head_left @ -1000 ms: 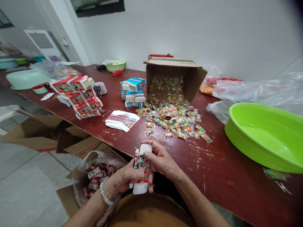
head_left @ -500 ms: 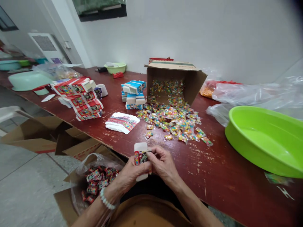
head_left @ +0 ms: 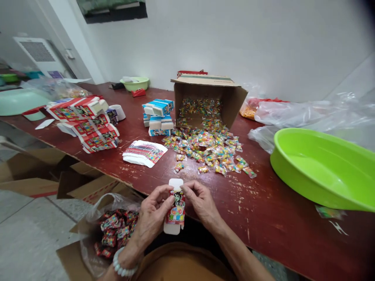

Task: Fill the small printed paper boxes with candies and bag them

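Observation:
A small red printed candy box point(head_left: 176, 210), with white flaps sticking out at its top and bottom, is held upright before me at the table's front edge. My left hand point(head_left: 154, 212) grips its left side between thumb and fingers. At the upper right corner, my right hand point(head_left: 202, 203) pinches it near the top flap. Beyond my hands lies a fanned stack of flat printed boxes point(head_left: 145, 153). Right of that stack, small clear-wrapped candies point(head_left: 211, 150) spill out of a cardboard carton point(head_left: 240, 102) lying on its side.
Bundles of red boxes point(head_left: 84, 123) and blue boxes point(head_left: 158, 117) stand on the left half of the table. A large green basin point(head_left: 316, 183) is at the right. Below left, a plastic bag of red packets point(head_left: 117, 230) sits in a carton.
The small box has turned so that its printed front faces me more fully. My left fingers have shifted up along its side. The view has swung slightly to the right.

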{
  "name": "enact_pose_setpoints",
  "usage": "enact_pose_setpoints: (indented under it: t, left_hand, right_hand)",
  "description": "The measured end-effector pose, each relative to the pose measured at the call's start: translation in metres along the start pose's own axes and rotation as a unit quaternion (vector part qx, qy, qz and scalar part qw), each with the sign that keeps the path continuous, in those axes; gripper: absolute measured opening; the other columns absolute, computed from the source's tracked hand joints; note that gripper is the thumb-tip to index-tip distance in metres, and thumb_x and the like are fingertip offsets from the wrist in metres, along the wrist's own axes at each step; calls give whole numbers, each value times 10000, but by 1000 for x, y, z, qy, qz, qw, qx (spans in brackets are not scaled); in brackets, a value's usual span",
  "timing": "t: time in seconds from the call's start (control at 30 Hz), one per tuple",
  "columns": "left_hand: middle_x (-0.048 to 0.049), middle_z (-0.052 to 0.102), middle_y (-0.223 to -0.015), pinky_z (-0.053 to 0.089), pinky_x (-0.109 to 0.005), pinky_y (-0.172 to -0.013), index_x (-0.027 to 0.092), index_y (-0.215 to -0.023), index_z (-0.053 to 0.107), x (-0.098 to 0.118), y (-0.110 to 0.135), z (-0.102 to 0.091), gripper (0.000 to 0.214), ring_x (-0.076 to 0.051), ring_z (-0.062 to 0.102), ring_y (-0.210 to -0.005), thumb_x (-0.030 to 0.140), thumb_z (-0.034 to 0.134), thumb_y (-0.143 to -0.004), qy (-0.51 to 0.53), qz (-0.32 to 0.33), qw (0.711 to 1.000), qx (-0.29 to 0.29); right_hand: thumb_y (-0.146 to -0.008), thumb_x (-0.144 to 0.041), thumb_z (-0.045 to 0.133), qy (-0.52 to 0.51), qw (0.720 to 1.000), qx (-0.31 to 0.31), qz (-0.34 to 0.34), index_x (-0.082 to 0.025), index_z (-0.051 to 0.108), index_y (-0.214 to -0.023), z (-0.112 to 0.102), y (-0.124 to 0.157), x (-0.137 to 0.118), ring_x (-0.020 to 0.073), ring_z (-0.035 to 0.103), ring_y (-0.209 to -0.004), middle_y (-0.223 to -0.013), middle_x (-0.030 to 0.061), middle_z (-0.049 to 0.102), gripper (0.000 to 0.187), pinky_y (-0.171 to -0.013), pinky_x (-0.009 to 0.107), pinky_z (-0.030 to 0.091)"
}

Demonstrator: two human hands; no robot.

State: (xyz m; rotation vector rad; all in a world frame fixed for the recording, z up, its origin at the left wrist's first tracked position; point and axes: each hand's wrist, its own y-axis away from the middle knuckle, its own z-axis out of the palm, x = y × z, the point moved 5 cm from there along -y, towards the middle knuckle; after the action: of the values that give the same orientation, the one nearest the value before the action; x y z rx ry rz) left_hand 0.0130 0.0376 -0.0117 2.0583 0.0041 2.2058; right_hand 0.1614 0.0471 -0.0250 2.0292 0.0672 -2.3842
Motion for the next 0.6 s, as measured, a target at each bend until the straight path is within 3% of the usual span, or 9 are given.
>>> enact_pose_setpoints:
  t: [0.07, 0.2, 0.3, 0.37, 0.43, 0.5, 0.6]
  left_hand:
    - [-22, 721, -842, 526, -221, -638, 180, -935, 661, 0, -3, 1, 309, -147, 645, -717, 380, 757, -719, 13, -19, 1000, -15]
    - [-10, 710, -821, 503, -202, -626, 183, -902, 666, -4, -7, 1, 297, -134, 624, -708, 390, 767, -714, 5, -25, 999, -35]
    - [11, 691, -783, 491, -189, -633, 197, -919, 621, -5, -9, -2, 321, -120, 616, -697, 371, 786, -705, 6, -9, 1000, -14]
    - [40, 672, -754, 491, -193, -610, 232, -992, 553, -7, -8, -3, 427, -116, 621, -658, 370, 810, -680, 46, -25, 999, 6]
    - [37, 670, -752, 496, -223, -551, 250, -1079, 503, -13, -3, 3, 496, -132, 631, -588, 455, 769, -715, 95, -104, 989, -31]
    - [-6, 677, -748, 494, -261, -485, 213, -1107, 515, -22, 4, 12, 502, -152, 621, -500, 586, 633, -792, 125, -206, 966, -98]
    - [-34, 659, -671, 476, -279, -413, 154, -997, 574, -31, 11, 18, 564, -142, 556, -389, 684, 464, -841, 141, -285, 942, -111]
  right_hand:
    - [-768, -394, 710, -32, 998, -20, 49, -158, 636, -725, -3, -1, 2, 112, 517, -644, -704, -9, 607, 251, -651, 246, 416]
    - [-678, -333, 804, -90, 992, -45, 83, -199, 645, -951, -4, -4, 2, 111, 553, -645, -759, -32, 628, 344, -647, 243, 432]
    - [-764, -350, 743, 24, 998, -66, 6, -182, 698, -850, -2, -7, -7, 133, 574, -687, -764, 3, 656, 194, -661, 256, 437]
    - [-812, -326, 701, 115, 989, -41, -80, -177, 713, -747, -3, -8, -15, 144, 579, -718, -745, 19, 659, 163, -677, 257, 435]
    - [-838, -286, 673, 162, 975, -24, -151, -187, 730, -768, -3, -7, -23, 143, 581, -721, -739, 20, 650, 134, -678, 252, 434]
    - [-869, -278, 635, 195, 961, -52, -188, -194, 742, -831, 2, -4, -26, 138, 578, -712, -749, 21, 637, 141, -674, 250, 435]
    - [-899, -312, 601, 241, 948, -97, -181, -194, 743, -826, 9, -3, -26, 136, 576, -711, -736, 21, 621, 198, -672, 251, 434]
